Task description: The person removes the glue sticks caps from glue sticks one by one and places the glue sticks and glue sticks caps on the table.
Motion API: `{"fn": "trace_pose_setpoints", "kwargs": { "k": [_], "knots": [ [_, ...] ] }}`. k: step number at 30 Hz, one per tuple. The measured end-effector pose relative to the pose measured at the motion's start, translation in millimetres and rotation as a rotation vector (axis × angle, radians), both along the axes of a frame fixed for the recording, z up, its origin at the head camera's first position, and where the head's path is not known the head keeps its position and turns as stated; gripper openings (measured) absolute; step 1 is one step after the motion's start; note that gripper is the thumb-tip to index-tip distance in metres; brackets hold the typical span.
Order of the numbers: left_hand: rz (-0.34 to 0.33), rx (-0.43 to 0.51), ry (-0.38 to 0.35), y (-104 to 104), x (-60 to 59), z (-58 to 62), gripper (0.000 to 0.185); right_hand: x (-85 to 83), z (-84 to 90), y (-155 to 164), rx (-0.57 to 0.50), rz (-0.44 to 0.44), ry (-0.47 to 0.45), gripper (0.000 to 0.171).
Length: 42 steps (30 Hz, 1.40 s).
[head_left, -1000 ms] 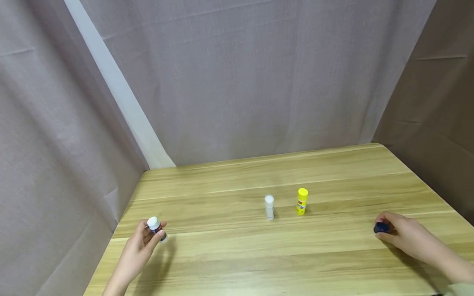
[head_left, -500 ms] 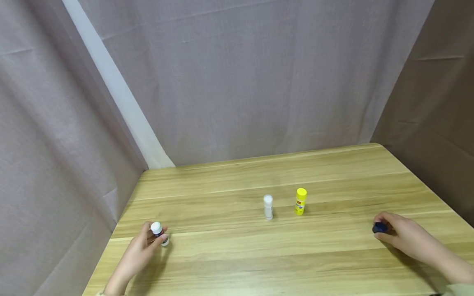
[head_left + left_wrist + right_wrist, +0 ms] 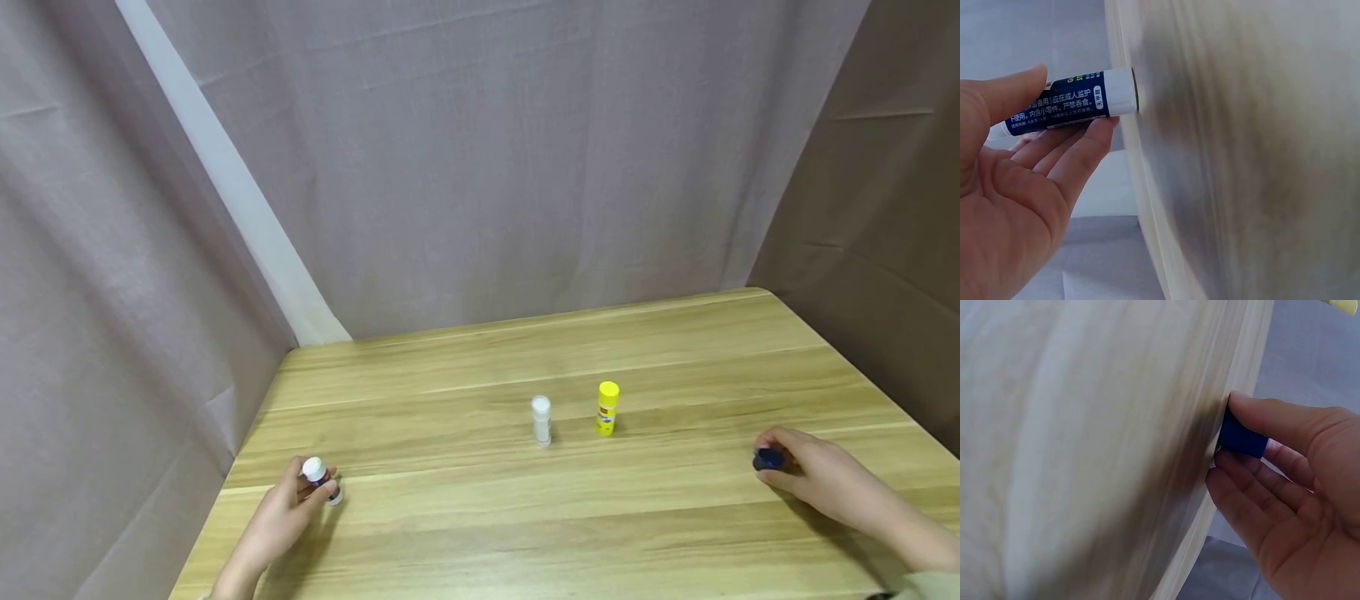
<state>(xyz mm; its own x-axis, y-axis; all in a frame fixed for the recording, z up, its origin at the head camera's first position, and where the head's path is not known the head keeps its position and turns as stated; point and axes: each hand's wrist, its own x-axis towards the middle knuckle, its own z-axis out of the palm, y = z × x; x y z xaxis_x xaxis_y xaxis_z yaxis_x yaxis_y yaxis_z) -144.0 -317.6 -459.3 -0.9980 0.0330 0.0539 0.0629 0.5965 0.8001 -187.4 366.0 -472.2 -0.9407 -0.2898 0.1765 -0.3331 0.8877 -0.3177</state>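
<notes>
Altogether three tubes (image 3: 1075, 100) (image 3: 542, 422) (image 3: 607, 410), one blue object (image 3: 1242, 434)

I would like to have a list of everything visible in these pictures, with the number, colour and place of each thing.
navy tube: one, navy with white ends, in the left hand
blue piece: one, dark blue, in the right hand
white tube: one, white, upright, mid-table
yellow tube: one, yellow, upright, right of the white tube
table: one, light wood grain, below everything
grey cloth: number unclear, behind and left
white strip: one, slanting, back left
brown cloth: one, far right
right sleeve: one, pale green, bottom right
left hand: one, bare, table's left
right hand: one, bare, table's right
</notes>
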Motion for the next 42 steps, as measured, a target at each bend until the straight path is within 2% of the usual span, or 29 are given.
{"fn": "trace_pose_setpoints", "kwargs": {
  "k": [10, 15, 24, 36, 42],
  "knots": [
    [-0.018, -0.023, -0.011, -1.6, -1.0, 2.6, 0.029, 0.3, -0.4, 1.1, -0.008, 0.004, 0.037, 0.034],
    [-0.006, 0.011, -0.057, -1.0, 0.8, 3.6, 0.03, -0.7, 1.3, -0.9, -0.021, 0.008, 0.017, 0.034],
    [-0.02, 0.036, -0.048, 1.0, 1.6, 3.4, 0.029, -0.3, -3.2, -0.6, -0.028, 0.003, 0.054, 0.034],
    [-0.014, 0.032, -0.092, 5.0, 0.7, 3.2, 0.032, 1.3, 3.8, 1.2, -0.017, -0.03, -0.045, 0.037],
    [0.005, -0.011, -0.065, 3.6, -1.7, 6.9, 0.042, 1.0, 5.6, -2.4, -0.038, -0.032, -0.07, 0.038]
  ]
}}
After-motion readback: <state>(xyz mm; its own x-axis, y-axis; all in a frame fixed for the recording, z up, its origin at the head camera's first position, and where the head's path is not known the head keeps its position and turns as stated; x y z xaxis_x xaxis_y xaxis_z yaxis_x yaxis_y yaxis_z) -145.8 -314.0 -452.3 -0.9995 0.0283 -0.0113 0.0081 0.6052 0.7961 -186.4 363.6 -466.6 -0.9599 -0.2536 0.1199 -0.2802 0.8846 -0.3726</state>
